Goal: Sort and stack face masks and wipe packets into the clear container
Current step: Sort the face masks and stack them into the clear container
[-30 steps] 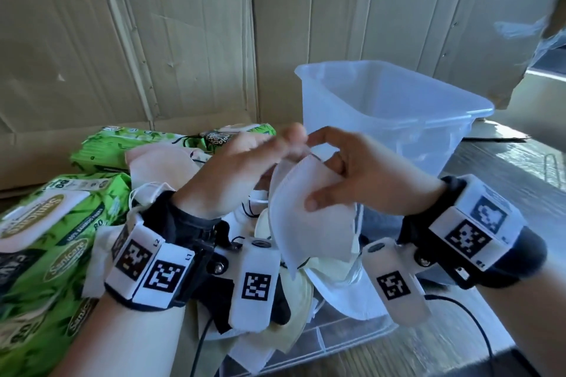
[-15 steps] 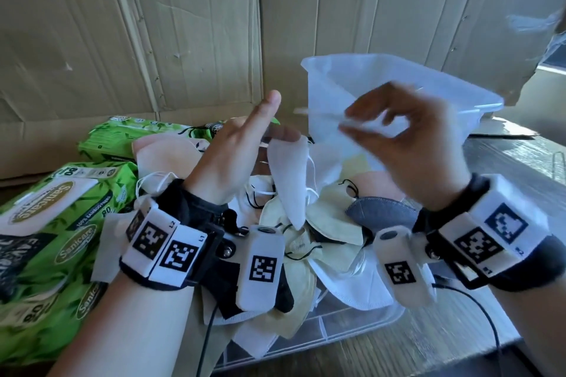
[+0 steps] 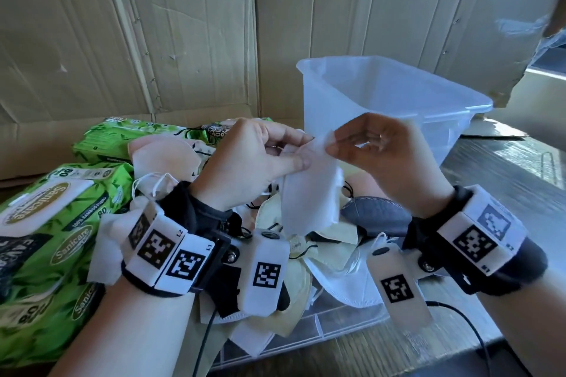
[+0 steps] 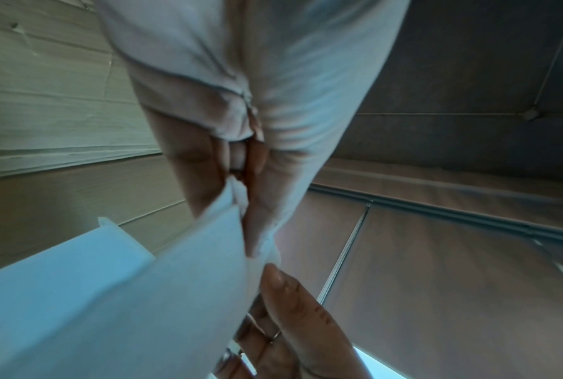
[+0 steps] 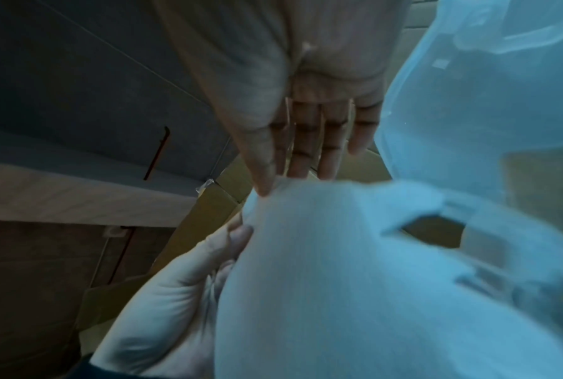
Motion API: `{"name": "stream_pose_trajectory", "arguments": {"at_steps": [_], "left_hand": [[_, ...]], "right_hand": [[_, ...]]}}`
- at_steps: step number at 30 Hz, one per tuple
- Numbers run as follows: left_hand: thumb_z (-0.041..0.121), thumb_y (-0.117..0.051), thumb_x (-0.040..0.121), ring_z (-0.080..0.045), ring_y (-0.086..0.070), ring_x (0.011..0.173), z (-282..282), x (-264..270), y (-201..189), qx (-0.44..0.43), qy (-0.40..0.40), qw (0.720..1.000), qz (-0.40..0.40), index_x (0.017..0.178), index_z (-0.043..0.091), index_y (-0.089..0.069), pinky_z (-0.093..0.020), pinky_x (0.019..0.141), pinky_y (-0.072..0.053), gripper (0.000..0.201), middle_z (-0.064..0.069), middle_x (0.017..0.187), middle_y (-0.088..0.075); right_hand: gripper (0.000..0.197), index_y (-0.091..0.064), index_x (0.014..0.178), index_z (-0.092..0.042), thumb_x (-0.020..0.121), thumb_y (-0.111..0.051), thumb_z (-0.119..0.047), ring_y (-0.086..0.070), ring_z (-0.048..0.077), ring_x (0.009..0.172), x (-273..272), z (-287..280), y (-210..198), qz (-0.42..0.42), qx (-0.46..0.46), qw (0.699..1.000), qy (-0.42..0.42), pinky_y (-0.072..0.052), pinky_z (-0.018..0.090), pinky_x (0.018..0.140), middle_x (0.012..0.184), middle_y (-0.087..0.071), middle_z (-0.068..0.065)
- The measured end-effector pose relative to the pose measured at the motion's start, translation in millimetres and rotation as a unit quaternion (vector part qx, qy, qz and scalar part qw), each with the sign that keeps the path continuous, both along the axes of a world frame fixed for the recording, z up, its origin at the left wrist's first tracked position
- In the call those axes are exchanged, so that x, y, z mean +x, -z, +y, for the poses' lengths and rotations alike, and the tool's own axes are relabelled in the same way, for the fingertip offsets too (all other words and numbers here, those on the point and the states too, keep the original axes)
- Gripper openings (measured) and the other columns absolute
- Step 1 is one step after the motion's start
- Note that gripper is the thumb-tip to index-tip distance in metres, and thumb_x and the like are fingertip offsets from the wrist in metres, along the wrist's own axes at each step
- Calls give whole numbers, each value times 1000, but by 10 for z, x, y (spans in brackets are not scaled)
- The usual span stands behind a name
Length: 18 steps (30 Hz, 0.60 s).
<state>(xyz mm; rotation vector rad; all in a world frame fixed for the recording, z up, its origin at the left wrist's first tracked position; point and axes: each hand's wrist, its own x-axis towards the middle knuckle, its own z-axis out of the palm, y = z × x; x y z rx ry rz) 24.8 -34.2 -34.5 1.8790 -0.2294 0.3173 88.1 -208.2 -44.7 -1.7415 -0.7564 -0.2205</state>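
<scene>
A white face mask (image 3: 309,190) hangs in the air between my two hands, in front of the clear container (image 3: 395,95). My left hand (image 3: 260,159) pinches its upper left edge and my right hand (image 3: 367,147) pinches its top right corner. The left wrist view has the white face mask (image 4: 163,295) with my left fingers (image 4: 205,179) on its edge. From the right wrist, the white face mask (image 5: 354,282) fills the lower half under my right fingertips (image 5: 266,184). Beneath lies a pile of masks (image 3: 324,254), white, yellow and grey. Green wipe packets (image 3: 46,239) lie at the left.
A clear flat lid (image 3: 343,324) lies under the mask pile on the wooden table (image 3: 505,180). Cardboard panels (image 3: 183,24) stand behind everything. More green wipe packets (image 3: 122,141) sit at the back left against the cardboard.
My right hand, lifted away half a second ago, has come back down and taken the mask's top right corner. My left fingers have closed on the mask's edge.
</scene>
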Motion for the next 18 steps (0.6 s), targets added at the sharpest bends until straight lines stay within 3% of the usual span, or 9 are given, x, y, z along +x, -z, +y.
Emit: {"name": "stream_pose_trajectory", "arguments": {"at_steps": [2,4,7,9,11,15,18], "left_hand": [[2,-74,73,-13,-69,80,-10,-26,-17,4,4,1000,7,86,18,-72,-27,82,-56,21,8,83,-74],[3,-74,72,-13,-70,78,-13,-35,-21,8,10,1000,11,86,20,-72,-28,80,-57,22,9,81,-74],[5,-77,71,-12,-70,74,-35,-42,-18,27,22,999,10,85,24,-72,-31,78,-58,24,7,81,-74],[9,-78,69,-23,-72,79,-65,-51,-19,37,29,999,16,87,23,-72,-41,80,-57,24,0,86,-75],[7,-79,70,-29,-70,83,-82,-55,-18,47,31,998,19,88,22,-73,-46,81,-56,24,-3,87,-75],[-4,-74,71,-22,-71,80,-77,-42,-4,59,30,998,22,84,23,-71,-43,81,-55,31,-4,87,-74],[-8,-73,71,-16,-68,77,-92,-47,-13,56,32,998,27,87,24,-67,-39,82,-55,36,-6,87,-72]], "right_hand": [[19,-60,60,-23,64,-79,-17,-55,6,62,-9,-13,15,11,39,999,-3,-44,25,66,59,-62,-13],[19,-59,62,-19,62,-78,-23,-53,4,62,-18,-26,18,17,44,998,-30,-44,19,63,59,-61,-13],[15,-59,69,-22,68,-74,-22,-53,5,67,-45,-26,-3,4,1,998,-62,-42,25,67,72,-61,-8],[10,-57,70,-30,71,-66,-25,-54,6,80,-64,-16,-18,-40,-68,996,-49,-40,22,74,87,-61,1],[11,-54,71,-34,72,-63,-28,-53,7,92,-73,2,-41,-63,-111,991,-44,-39,21,78,97,-62,1],[6,-58,74,-31,73,-63,-27,-61,12,85,-67,36,-86,-47,-117,989,-71,-46,36,77,92,-68,2],[7,-57,71,-30,72,-64,-28,-62,27,80,-45,53,-73,-48,-112,990,-68,-47,47,79,83,-67,5]]}}
